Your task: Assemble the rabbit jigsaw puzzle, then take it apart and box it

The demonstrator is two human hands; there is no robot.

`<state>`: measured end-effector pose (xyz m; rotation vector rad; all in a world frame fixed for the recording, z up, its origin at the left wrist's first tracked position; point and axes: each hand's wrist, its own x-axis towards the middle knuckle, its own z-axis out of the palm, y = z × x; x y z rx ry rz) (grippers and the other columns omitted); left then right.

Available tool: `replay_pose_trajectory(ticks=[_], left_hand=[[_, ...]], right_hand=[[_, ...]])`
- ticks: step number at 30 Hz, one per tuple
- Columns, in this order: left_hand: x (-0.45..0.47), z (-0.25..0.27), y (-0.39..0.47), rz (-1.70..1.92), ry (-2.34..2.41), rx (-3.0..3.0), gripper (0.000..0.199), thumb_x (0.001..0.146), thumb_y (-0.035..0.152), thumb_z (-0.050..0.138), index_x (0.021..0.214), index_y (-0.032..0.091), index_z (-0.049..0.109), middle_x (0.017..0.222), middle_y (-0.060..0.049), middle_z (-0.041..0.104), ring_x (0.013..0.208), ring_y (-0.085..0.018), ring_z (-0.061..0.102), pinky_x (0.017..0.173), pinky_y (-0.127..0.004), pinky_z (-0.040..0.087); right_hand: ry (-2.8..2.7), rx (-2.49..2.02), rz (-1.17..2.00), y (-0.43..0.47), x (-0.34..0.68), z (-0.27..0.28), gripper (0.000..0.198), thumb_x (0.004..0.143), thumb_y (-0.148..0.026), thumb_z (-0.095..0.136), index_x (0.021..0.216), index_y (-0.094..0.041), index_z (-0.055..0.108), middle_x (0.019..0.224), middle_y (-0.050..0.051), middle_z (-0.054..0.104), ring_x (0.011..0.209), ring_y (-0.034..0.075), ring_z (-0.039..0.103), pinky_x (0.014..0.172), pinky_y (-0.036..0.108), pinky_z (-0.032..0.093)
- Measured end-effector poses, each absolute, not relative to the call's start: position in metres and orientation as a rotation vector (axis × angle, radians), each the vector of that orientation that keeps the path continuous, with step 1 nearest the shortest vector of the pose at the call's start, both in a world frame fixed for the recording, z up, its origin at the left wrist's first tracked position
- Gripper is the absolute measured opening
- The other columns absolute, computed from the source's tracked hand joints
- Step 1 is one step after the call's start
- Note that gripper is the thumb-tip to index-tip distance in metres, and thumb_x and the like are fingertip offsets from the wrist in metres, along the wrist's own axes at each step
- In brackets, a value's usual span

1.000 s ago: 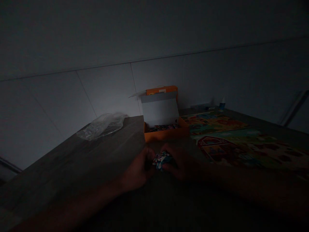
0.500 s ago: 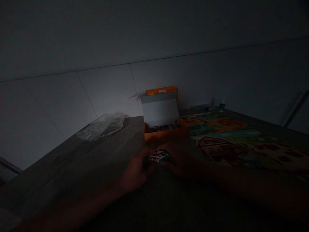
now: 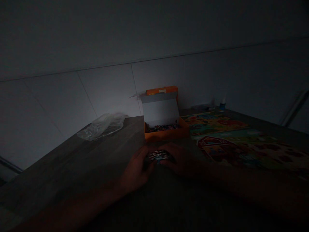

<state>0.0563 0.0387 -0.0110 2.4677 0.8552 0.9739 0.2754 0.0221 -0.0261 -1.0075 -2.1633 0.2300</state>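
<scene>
In the dim light, a small heap of multicoloured flat pieces (image 3: 158,155), which look like puzzle pieces, lies between my two hands just above or on the grey table. My left hand (image 3: 137,169) curls around the heap's left side, thumb in front and fingers behind. From the right, my right hand (image 3: 181,159) closes on it in the same way. Beyond the hands stands an orange box (image 3: 166,134) with its white-lined lid raised. More small pieces (image 3: 163,128) fill the box. The undersides of both hands are hidden in shadow.
A crumpled clear plastic bag (image 3: 102,127) rests at the back left. Another orange box (image 3: 162,90) stands behind the raised lid. Colourful farm pictures (image 3: 217,124) lie flat on the right, with a small bottle (image 3: 222,104) behind them near the wall.
The pieces between my hands have shifted, with more pale edges and a light-blue patch showing. My hands have moved only slightly. The boxes, bag and pictures stay in place.
</scene>
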Motion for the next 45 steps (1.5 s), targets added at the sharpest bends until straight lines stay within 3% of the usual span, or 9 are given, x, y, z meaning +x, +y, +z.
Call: replay_pose_trajectory(ticks=[9,14,20,29,36,45], left_hand=[[0.057,-0.009,0.038,0.943,0.888,2.400,0.016,0.090,0.020,0.054,0.105,0.020,0.057,0.099,-0.005,0.066,0.089,-0.019,0.063,0.081,-0.034,0.051],[0.057,-0.009,0.038,0.972,0.889,2.437,0.014,0.091,0.021,0.052,0.105,0.020,0.056,0.098,-0.005,0.066,0.088,-0.020,0.063,0.080,-0.034,0.052],[0.057,-0.009,0.040,0.975,0.964,2.429,0.018,0.092,0.019,0.050,0.109,0.020,0.056,0.102,-0.006,0.066,0.092,-0.021,0.062,0.084,-0.034,0.050],[0.056,-0.011,0.042,0.969,0.977,2.419,0.019,0.092,0.018,0.048,0.110,0.020,0.054,0.101,-0.007,0.065,0.090,-0.021,0.061,0.081,-0.035,0.051],[0.058,-0.008,0.039,0.903,0.902,2.430,0.023,0.089,0.012,0.050,0.110,0.021,0.054,0.105,-0.006,0.064,0.097,-0.022,0.061,0.086,-0.036,0.050],[0.057,-0.011,0.042,0.817,0.859,2.449,0.038,0.087,0.010,0.051,0.123,0.021,0.047,0.119,-0.009,0.061,0.108,-0.024,0.059,0.095,-0.040,0.048]], right_hand=[[-2.124,-0.993,0.266,0.019,0.273,-0.019,0.027,0.086,-0.019,0.060,0.113,-0.018,0.059,0.110,0.010,0.067,0.099,0.022,0.063,0.088,0.038,0.050],[-2.104,-0.930,0.280,0.021,0.273,-0.019,0.035,0.087,-0.018,0.057,0.121,-0.019,0.055,0.115,0.009,0.066,0.099,0.020,0.064,0.086,0.035,0.051],[-2.072,-0.905,0.197,0.016,0.273,-0.014,0.018,0.087,-0.011,0.048,0.102,-0.017,0.055,0.097,0.008,0.064,0.084,0.017,0.060,0.074,0.029,0.049],[-2.128,-0.977,0.262,0.016,0.276,-0.018,0.025,0.079,-0.010,0.054,0.102,-0.018,0.054,0.088,0.003,0.063,0.071,0.014,0.057,0.063,0.025,0.043],[-2.082,-0.974,0.292,0.020,0.272,-0.018,0.015,0.086,-0.015,0.056,0.101,-0.018,0.056,0.092,0.004,0.065,0.078,0.014,0.060,0.072,0.028,0.048],[-2.161,-0.959,0.189,0.020,0.274,-0.016,0.032,0.086,-0.014,0.055,0.118,-0.017,0.054,0.111,0.010,0.062,0.101,0.022,0.059,0.088,0.038,0.049]])
